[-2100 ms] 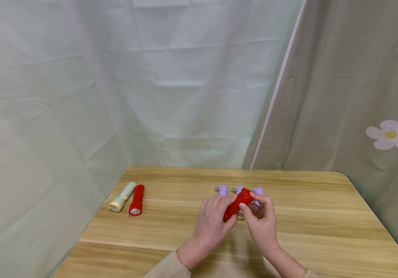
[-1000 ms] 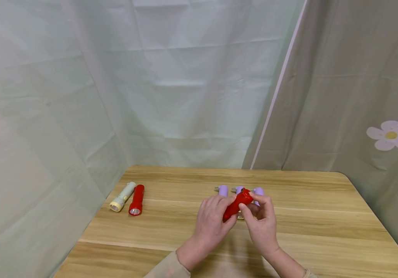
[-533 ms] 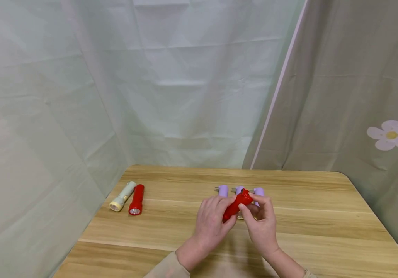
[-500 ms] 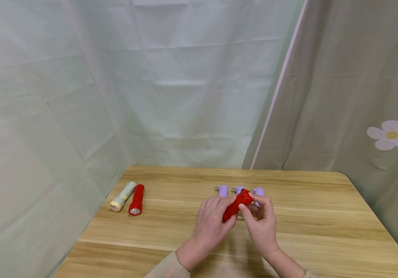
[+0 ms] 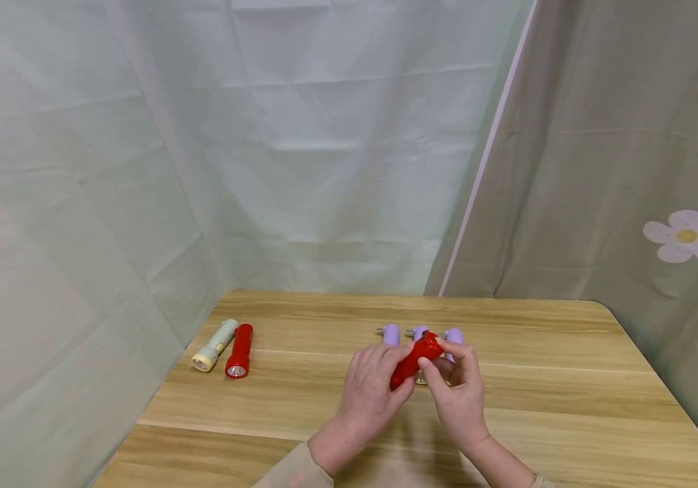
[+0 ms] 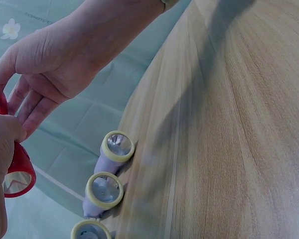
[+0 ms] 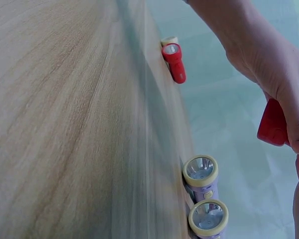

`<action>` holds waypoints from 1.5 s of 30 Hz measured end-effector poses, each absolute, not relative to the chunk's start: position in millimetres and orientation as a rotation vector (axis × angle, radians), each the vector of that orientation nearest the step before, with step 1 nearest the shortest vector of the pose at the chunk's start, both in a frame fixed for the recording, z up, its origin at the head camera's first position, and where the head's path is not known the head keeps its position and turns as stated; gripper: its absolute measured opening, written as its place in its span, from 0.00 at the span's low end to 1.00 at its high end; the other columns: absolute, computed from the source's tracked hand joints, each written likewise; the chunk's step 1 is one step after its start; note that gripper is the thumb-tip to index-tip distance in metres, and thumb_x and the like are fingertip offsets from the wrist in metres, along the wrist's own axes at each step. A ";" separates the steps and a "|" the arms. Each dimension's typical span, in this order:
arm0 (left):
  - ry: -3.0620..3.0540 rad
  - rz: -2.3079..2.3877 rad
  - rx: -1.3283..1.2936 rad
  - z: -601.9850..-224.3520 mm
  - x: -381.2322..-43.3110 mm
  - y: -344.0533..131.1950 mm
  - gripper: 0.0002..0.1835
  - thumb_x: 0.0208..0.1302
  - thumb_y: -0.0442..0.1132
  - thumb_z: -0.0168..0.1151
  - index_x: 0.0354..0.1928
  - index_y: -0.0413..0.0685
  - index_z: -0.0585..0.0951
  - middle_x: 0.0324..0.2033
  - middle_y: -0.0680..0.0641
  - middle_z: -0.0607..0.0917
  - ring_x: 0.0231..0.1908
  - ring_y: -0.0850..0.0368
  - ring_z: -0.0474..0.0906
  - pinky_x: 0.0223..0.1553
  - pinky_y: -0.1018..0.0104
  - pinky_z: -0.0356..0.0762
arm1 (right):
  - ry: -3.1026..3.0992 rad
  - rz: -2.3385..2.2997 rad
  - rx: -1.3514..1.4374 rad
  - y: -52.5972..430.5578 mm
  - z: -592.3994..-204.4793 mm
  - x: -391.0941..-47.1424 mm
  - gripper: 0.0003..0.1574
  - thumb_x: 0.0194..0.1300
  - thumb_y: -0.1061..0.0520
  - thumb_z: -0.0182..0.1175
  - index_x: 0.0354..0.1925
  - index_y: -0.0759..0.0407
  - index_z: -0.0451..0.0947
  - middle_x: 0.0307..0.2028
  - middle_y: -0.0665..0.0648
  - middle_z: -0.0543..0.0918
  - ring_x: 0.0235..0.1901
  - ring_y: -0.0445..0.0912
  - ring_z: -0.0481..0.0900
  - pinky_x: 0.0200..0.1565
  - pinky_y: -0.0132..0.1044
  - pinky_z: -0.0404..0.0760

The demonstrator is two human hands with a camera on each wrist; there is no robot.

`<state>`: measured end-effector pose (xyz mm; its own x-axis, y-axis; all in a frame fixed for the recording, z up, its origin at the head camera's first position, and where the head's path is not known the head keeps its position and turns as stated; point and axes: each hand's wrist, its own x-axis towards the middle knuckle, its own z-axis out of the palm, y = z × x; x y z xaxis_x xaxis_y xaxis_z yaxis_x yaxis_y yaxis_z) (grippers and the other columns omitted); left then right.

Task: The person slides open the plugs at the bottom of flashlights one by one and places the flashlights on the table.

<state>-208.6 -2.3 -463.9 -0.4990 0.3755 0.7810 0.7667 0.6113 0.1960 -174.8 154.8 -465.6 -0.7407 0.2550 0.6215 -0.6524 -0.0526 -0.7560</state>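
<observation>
In the head view a red flashlight (image 5: 413, 362) is held above the table, tilted with its tail end up to the right. My left hand (image 5: 370, 386) grips its body. The thumb and fingers of my right hand (image 5: 461, 396) pinch the tail end. Its lens end, hidden by the left hand from above, shows as a red rim (image 6: 21, 174) in the left wrist view. Behind the hands lie three purple flashlights with cream heads: a left one (image 5: 390, 334) and a middle one (image 5: 420, 331), both with metal prongs showing, and a right one (image 5: 454, 335), partly covered.
A second red flashlight (image 5: 241, 349) lies at the left of the wooden table (image 5: 538, 379), beside a pale green flashlight (image 5: 221, 339) with a cream head. A light curtain (image 5: 337, 169) hangs along the back and left, and a grey flowered curtain (image 5: 575, 169) along the right.
</observation>
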 end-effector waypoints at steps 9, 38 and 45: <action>-2.115 -0.690 -0.893 -464.7 -208.6 -2.2 0.26 0.56 0.42 0.77 0.57 0.53 0.79 0.44 0.54 0.84 0.44 0.57 0.79 0.44 0.60 0.76 | -1.609 1.863 0.402 154.4 -466.3 -174.6 0.28 0.59 0.81 0.63 0.56 0.74 0.69 0.52 0.61 0.80 0.42 0.47 0.88 0.36 0.38 0.86; -2.159 -0.696 -0.883 -464.9 -205.7 -1.2 0.25 0.58 0.42 0.76 0.57 0.52 0.80 0.46 0.54 0.84 0.47 0.57 0.79 0.47 0.60 0.76 | -1.617 1.852 0.414 154.7 -466.6 -172.9 0.27 0.60 0.80 0.63 0.57 0.74 0.69 0.52 0.62 0.79 0.42 0.47 0.88 0.36 0.37 0.86; -2.083 -0.669 -0.896 -467.5 -208.6 -1.4 0.26 0.55 0.41 0.77 0.56 0.51 0.80 0.44 0.54 0.84 0.44 0.57 0.79 0.44 0.61 0.76 | -1.617 1.858 0.402 153.7 -465.7 -172.8 0.27 0.60 0.80 0.63 0.57 0.74 0.69 0.52 0.61 0.79 0.42 0.46 0.88 0.36 0.37 0.86</action>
<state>-208.6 -1.4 -467.5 -0.4669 0.3733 0.8016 0.7702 0.6171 0.1612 -172.8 153.7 -465.7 -0.7521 0.2601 0.6056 -0.6357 -0.0436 -0.7707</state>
